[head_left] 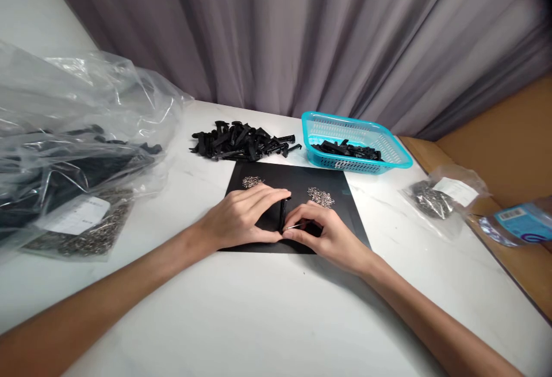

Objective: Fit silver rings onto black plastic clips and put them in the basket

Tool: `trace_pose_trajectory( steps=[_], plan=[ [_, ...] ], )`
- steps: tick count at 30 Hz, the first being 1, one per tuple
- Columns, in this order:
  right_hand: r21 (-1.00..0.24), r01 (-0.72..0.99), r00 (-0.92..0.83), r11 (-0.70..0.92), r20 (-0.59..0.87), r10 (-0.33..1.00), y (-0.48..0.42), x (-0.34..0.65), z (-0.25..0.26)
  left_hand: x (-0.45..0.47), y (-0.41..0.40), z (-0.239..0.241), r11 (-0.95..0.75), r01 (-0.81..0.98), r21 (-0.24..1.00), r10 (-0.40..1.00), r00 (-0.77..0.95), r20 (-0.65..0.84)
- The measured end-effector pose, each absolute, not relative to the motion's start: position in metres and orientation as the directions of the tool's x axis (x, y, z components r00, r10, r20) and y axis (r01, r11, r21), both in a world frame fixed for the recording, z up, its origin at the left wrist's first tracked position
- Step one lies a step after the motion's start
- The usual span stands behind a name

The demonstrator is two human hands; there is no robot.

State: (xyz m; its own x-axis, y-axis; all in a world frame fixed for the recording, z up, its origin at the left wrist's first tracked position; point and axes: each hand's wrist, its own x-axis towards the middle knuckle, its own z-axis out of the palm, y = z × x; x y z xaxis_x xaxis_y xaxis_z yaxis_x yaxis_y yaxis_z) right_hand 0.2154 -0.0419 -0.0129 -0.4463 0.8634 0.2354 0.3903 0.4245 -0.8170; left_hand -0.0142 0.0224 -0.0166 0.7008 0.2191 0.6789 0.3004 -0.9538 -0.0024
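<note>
Between the thumb and fingers of my left hand (245, 216) a narrow black plastic part (283, 214) stands roughly upright over the black mat (297, 179). My right hand (321, 226) pinches a thin, shiny metal piece (294, 226) against the lower end of that part; its exact kind is too small to make out. Two little heaps of small metal pieces lie on the mat: a left heap (252, 181) behind my left hand and a right heap (320, 197) behind my right hand.
Behind the mat sits a pile of black plastic parts (244, 141). A blue basket (357, 165) holds more of them. Large clear bags (86, 135) fill the left side. At right are a small bag of metal pieces (435, 199) and a blue-labelled package (517, 224).
</note>
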Motion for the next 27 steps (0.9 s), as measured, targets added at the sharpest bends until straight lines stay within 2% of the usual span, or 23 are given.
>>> trace_pose_trajectory(
  steps=[8,15,17,21,24,27],
  plan=[
    [-0.922,0.312,-0.375,0.232,0.105,0.921,-0.045,0.211,-0.013,-0.012,0.020,-0.015,-0.943,0.304,-0.137,0.127,0.707,0.696],
    [-0.945,0.289,-0.364,0.155,0.041,0.930,-0.045,0.209,-0.012,-0.011,0.020,-0.013,-0.964,0.243,-0.108,0.103,0.714,0.693],
    [-0.938,0.303,-0.381,0.167,0.042,0.924,-0.046,0.211,-0.011,-0.011,0.019,-0.013,-0.969,0.244,-0.030,0.157,0.709,0.688],
    [-0.900,0.373,-0.370,0.226,0.079,0.926,-0.046,0.218,-0.007,-0.011,0.018,-0.014,-0.922,0.307,0.238,0.388,0.697,0.603],
    [-0.871,0.400,-0.256,0.285,0.192,0.947,-0.046,0.223,-0.004,-0.011,0.017,-0.014,-0.836,0.386,0.390,0.544,0.679,0.494],
    [-0.835,0.398,-0.183,0.379,0.333,0.925,-0.048,0.224,-0.002,-0.012,0.016,-0.014,-0.774,0.415,0.478,0.617,0.663,0.424]
  ],
)
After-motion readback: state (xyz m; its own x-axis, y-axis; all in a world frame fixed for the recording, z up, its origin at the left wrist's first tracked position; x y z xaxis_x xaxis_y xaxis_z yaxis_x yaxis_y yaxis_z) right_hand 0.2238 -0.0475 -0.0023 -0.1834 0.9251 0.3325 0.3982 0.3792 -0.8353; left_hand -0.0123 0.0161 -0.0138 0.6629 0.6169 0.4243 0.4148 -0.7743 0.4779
